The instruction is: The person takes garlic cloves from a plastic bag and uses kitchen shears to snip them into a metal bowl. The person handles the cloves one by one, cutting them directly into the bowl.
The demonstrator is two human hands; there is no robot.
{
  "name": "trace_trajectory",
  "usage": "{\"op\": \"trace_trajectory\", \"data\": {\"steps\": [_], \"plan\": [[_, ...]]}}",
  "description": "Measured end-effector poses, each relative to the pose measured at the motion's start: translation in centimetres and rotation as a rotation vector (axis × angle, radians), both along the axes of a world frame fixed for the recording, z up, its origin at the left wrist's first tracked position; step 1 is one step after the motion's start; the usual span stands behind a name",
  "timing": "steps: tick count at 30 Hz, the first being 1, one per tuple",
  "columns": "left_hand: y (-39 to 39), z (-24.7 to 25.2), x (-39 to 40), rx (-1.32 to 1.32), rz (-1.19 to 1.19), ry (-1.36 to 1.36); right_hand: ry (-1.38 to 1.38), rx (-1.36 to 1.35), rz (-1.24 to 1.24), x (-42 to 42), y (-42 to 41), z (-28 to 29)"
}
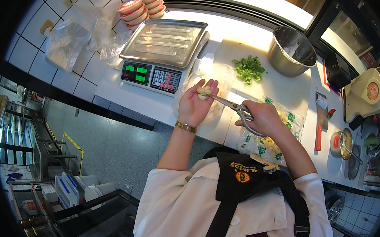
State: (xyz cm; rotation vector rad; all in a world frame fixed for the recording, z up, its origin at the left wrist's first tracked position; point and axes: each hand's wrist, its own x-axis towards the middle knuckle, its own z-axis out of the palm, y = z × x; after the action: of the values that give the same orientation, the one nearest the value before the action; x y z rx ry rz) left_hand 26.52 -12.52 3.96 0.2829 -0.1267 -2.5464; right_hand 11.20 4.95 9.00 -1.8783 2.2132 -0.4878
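Note:
Several peeled garlic cloves (203, 91) rest in the upturned palm of my left hand (192, 108), its fingers slightly curled around them. My right hand (264, 116) grips metal kitchen scissors (236, 106) by the handles. The blade tips reach the cloves over my left palm. Beneath my left hand spreads a thin clear plastic bag (223, 78) on the counter. A plastic bag with green print (291, 119) lies partly under my right forearm, with pale pieces like garlic cloves showing inside.
Chopped green herbs (248, 68) lie on a white cutting board (223, 51) beside a steel pot (276, 58). Left stands a digital scale (168, 42), with stacked lidded bowls (133, 11) behind. Rightward are a red-handled cleaver (320, 132) and a small metal pot (336, 144) holding a spoon.

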Motion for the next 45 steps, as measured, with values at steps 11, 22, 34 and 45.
{"op": "trace_trajectory", "data": {"steps": [11, 22, 34, 45], "plan": [[-0.04, -0.36, 0.41, 0.065, 0.011, 0.051, -0.100, 0.057, -0.140, 0.02, 0.04, 0.16], [0.07, -0.11, 0.74, -0.098, 0.035, -0.115, -0.066, 0.035, -0.079, 0.22, 0.16, 0.19], [-0.22, -0.17, 0.59, -0.060, 0.003, -0.126, 0.003, 0.060, 0.017, 0.47, 0.17, 0.41], [0.42, 0.23, 0.63, -0.179, -0.062, -0.188, -0.048, 0.165, -0.142, 0.02, -0.13, 0.48]]}}
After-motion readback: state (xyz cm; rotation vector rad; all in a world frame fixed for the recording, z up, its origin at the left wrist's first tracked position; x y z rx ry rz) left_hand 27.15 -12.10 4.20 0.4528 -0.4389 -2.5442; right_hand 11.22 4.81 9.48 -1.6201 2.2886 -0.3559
